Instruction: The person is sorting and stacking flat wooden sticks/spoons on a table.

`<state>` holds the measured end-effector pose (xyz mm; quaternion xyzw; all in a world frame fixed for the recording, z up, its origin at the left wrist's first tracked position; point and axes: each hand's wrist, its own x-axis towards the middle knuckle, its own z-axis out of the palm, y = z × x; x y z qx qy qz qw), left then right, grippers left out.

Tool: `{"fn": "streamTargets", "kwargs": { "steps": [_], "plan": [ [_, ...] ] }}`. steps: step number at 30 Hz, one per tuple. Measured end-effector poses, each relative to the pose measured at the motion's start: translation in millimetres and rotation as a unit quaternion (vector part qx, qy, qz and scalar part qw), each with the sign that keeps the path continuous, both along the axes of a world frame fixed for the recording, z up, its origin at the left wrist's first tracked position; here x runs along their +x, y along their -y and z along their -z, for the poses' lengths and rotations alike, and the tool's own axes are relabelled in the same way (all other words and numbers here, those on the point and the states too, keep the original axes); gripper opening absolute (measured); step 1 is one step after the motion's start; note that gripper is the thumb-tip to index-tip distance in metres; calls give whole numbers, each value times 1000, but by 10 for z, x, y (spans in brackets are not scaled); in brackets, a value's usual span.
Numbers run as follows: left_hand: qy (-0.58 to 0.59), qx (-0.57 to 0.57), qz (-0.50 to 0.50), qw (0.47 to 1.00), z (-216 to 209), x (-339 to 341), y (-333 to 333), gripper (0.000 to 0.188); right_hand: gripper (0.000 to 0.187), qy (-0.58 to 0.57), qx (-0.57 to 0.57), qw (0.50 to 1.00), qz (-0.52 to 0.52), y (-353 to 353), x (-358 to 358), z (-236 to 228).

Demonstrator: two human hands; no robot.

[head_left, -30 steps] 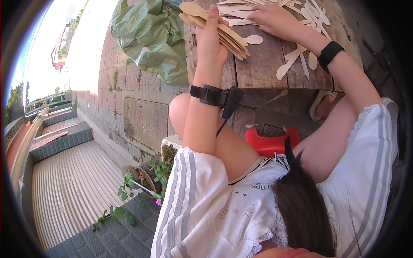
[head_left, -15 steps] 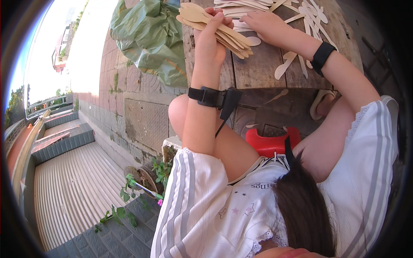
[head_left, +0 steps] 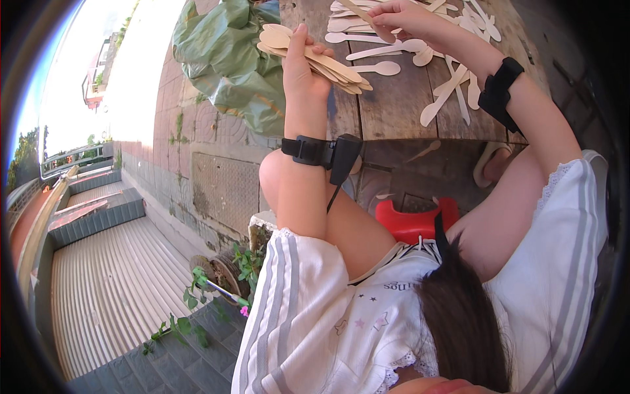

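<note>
Left hand [head_left: 306, 73] grips a wooden-spoon bundle [head_left: 334, 70]; right hand [head_left: 415, 21] pinches one wooden piece [head_left: 359, 12] (loose spoons [head_left: 387, 68] on worktop [head_left: 394, 108]).

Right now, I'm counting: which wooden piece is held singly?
The piece in the right hand; the others lie unheld or are bundled in the left hand.

Worn plank table [head_left: 394, 111], pale wooden spoons [head_left: 386, 68], loosely scattered

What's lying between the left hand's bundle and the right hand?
Head view: loose wooden spoons lie on the plank tabletop between the bundle and the right hand.
</note>
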<state>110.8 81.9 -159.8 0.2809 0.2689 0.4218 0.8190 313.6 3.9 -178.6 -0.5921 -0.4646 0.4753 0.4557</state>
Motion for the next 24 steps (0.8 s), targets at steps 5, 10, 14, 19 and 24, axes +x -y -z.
{"fn": "streamTargets", "kwargs": {
  "steps": [5,10,14,19,24],
  "plan": [
    [-24,14,14,1000,-8,52,55,17,18,-229,65,967,-88,6,0,-113],
    [-49,-17,70,996,-46,102,120,15,14,-179,120,976,-37,-33,-181,-177],
    [-16,-46,151,987,49,41,28,17,18,-14,187,982,30,-144,-221,-229],
    [22,-36,145,988,61,208,79,15,24,451,240,860,17,125,516,-471],
    [44,-53,83,994,72,-16,-27,14,28,618,183,756,117,204,473,-306]
  ]
}}
